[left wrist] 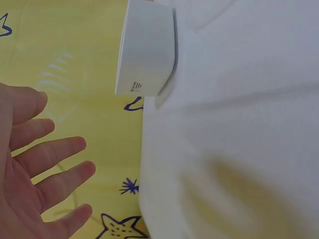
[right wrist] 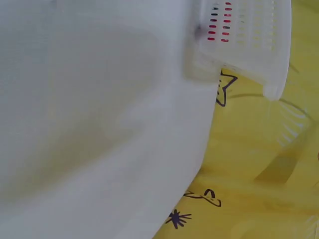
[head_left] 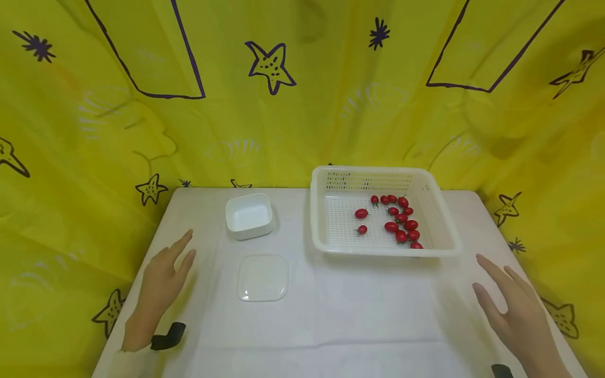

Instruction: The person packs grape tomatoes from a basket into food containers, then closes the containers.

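Observation:
My left hand point(head_left: 164, 274) hovers over the table's left side with its fingers extended and nothing in it. Nearest to it is a small white square container point(head_left: 249, 231), uncovered and with a bare inside. In front of that container a flat, pale square lid point(head_left: 262, 278) lies on the cloth. At the right side my right hand point(head_left: 512, 304) is held out, fingers apart and holding nothing. A white plastic basket point(head_left: 326, 247) stands at the back right, nearest to the right hand. Several red cherry tomatoes point(head_left: 401, 236) with green stems lie in it, mostly toward its right.
A white cloth point(head_left: 373, 310) covers the table, with a fold line across its front. Yellow curtain point(head_left: 302, 131) with drawn starfish hangs close behind the table and along both sides. A dark strap point(head_left: 168, 336) is on the left wrist.

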### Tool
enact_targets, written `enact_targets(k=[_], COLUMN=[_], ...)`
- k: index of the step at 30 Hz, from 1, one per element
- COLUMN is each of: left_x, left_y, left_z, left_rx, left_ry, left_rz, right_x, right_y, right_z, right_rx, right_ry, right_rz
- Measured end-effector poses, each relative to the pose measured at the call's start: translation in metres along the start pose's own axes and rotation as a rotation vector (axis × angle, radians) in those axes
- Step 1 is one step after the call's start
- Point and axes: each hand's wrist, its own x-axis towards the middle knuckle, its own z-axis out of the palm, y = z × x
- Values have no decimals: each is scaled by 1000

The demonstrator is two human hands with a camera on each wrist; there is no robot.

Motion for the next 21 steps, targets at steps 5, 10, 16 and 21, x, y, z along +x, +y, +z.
enact_targets(k=[5,10,16,21], left_x=[7,16,25,35], left_y=[-3,-9,-12,-7], left_z=[6,15,19,23], left_rx=[-67,-180,-342,-439], left_ry=[-39,-55,-86,-143], left_rz=[-99,-164,-250,-333], right_x=[11,29,46,58], right_y=[0,-2,-2,-2], right_z=[10,18,25,31], right_rx=[104,205,247,254], right_ry=[27,30,-85,-154], right_rz=[-6,-55,29,86])
